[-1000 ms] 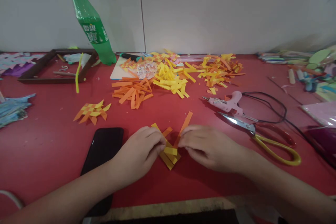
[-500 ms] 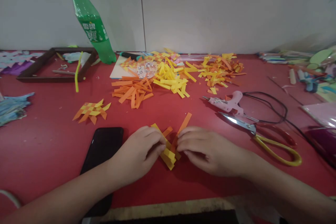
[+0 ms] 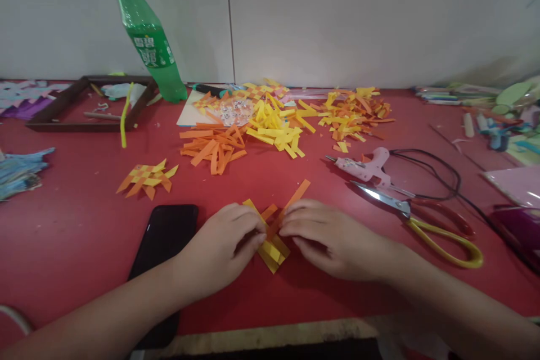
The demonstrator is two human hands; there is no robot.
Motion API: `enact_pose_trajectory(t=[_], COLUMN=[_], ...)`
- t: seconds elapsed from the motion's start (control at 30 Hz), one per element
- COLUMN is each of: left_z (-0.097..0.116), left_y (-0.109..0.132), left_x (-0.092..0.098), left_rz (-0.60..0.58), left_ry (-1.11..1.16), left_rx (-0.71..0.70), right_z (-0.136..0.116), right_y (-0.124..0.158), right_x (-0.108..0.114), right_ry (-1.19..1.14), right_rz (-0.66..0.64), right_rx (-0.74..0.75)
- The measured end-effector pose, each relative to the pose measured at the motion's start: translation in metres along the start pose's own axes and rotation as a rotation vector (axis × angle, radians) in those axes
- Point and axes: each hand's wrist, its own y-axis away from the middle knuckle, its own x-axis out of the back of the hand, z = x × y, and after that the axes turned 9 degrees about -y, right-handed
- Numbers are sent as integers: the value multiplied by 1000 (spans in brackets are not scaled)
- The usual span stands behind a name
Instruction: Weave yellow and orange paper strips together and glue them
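A small weave of yellow and orange paper strips (image 3: pixel 273 247) lies on the red table (image 3: pixel 295 180) near its front edge. My left hand (image 3: pixel 223 247) presses on its left side with curled fingers pinching the strips. My right hand (image 3: pixel 329 236) pinches the weave from the right, fingers together on an orange strip (image 3: pixel 295 198) that sticks out up and to the right. Both hands nearly meet over the weave and hide much of it.
A black phone (image 3: pixel 162 242) lies left of my left hand. Scissors (image 3: pixel 422 216) and a pink glue gun (image 3: pixel 365 166) with its cable lie to the right. Piles of orange strips (image 3: pixel 213 149) and yellow strips (image 3: pixel 276 126), a finished woven piece (image 3: pixel 147 179), a green bottle (image 3: pixel 147 39) and a wooden frame (image 3: pixel 88 104) sit farther back.
My right hand has slid left toward my left hand, pushing the orange strip deeper into the weave. The visible yellow part between the hands has shrunk.
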Motion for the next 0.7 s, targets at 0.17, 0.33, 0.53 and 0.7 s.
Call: enact_pose_trajectory(t=[0.17, 0.33, 0.53, 0.7], left_z=[0, 0, 0, -1], left_y=[0, -2, -1, -1], left_x=[0, 1, 1, 1], left_rz=[10, 9, 5, -8], left_ry=[10, 25, 35, 34], left_rx=[3, 8, 14, 27], right_z=[-5, -5, -3, -6], right_y=[-1, 2, 2, 0], right_x=[-1, -1, 1, 1], right_ry=[-42, -24, -19, -49], right_rz=[-74, -71, -93, -165], right_rx=[60, 61, 52, 42])
